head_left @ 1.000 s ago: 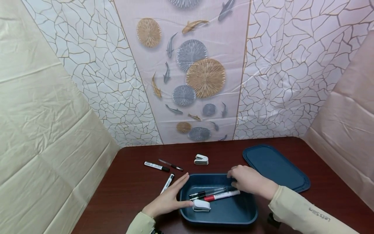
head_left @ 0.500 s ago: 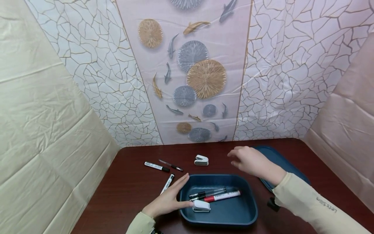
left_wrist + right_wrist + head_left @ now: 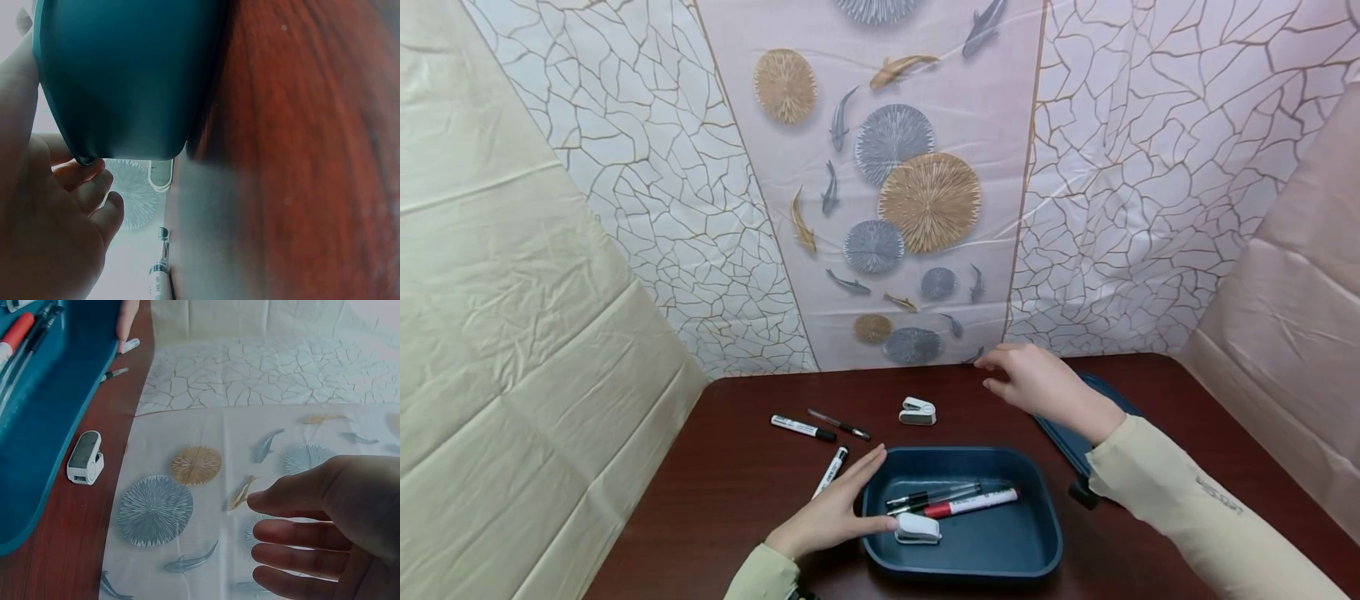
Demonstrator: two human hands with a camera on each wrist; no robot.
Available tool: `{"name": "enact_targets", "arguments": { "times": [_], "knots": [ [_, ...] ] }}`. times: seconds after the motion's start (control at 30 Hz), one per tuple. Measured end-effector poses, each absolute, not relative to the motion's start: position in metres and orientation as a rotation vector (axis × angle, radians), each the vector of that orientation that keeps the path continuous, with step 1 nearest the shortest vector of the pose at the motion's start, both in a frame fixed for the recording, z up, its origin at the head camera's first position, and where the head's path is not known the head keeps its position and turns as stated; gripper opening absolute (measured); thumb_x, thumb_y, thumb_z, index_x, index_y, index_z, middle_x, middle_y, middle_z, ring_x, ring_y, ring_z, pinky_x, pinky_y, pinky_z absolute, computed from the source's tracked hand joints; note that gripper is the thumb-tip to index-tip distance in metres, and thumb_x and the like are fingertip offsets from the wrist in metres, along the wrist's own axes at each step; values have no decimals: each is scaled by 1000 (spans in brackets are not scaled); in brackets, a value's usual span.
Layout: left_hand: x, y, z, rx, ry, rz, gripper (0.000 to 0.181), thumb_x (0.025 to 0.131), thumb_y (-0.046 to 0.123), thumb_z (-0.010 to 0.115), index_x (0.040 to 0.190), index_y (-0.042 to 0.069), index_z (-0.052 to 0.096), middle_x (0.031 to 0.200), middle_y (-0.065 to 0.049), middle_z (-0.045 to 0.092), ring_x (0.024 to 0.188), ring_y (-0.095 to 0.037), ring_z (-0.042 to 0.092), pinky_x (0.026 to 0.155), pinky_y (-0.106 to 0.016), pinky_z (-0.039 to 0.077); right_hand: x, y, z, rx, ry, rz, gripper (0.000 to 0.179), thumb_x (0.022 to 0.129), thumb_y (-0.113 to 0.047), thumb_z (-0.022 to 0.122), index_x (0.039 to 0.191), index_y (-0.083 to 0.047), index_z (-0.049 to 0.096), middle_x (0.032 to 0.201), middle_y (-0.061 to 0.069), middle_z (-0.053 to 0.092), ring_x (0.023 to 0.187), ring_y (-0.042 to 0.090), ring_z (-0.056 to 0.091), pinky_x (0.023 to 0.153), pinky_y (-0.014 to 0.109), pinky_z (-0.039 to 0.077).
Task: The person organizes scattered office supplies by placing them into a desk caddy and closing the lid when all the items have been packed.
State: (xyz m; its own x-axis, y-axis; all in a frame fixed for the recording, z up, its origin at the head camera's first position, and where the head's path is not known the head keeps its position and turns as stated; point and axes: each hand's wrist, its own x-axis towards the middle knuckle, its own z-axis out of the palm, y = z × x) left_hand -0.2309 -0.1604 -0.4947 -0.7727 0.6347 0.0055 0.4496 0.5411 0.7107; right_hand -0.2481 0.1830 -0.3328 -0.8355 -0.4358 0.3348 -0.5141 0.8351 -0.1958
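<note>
A dark blue rectangular box [image 3: 1000, 554] stands on the table without its lid. My left hand [image 3: 827, 517] grips its left rim, thumb over the edge and fingers along the outer far corner. Near that thumb lies a white mini stapler [image 3: 917, 527] inside the box; whether they touch I cannot tell. Beside it are a red-and-white marker [image 3: 973, 502] and black clear-barrelled pens [image 3: 936, 495]. My right hand [image 3: 1030, 379] hovers beyond the box's far right corner, over the table's back. In the right wrist view, that hand [image 3: 331, 531] holds nothing, its fingers loosely bent.
Another small white stapler [image 3: 917, 411] sits behind the box. To the left lie a black-capped marker [image 3: 801, 427], a pen [image 3: 838, 424] and another marker [image 3: 831, 472]. The blue lid [image 3: 1070, 442] lies partly under my right forearm. A patterned cloth [image 3: 910, 208] hangs behind.
My right hand has left the box's far right rim and risen away toward the table's back. The left hand and the box's contents have stayed in place.
</note>
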Motion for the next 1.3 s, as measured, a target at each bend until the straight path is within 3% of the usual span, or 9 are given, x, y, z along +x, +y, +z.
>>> {"name": "enact_targets", "arguments": {
  "times": [0.2,0.73,1.07,1.3],
  "knots": [
    [-230,-160,-495,907,2532,1051,96,88,64,66,163,29,18,169,5,14,150,-21,25,111,-58,34,-264,180,-335,685,-2781,512,27,93,-16,74,118,-5,73,110,12,72,99,30,68,81,47,56],
    [-228,-161,-493,883,2526,1058,94,89,62,67,162,32,17,168,7,13,150,-22,25,111,-58,34,-322,176,-335,550,-2745,813,37,95,-23,72,127,-3,69,119,17,70,104,31,67,85,46,55],
    [-227,-161,-493,898,2532,1056,97,88,62,68,163,26,19,169,5,14,150,-23,25,111,-57,34,-350,165,-343,495,-2745,1006,45,95,-22,71,134,-2,63,129,21,65,111,35,65,91,50,52],
    [-229,-160,-492,895,2519,1064,95,89,61,67,163,28,18,169,6,13,150,-21,24,111,-57,35,-364,155,-354,547,-2804,996,36,96,-18,69,127,0,67,118,18,70,108,33,66,89,47,53]
  ]
}}
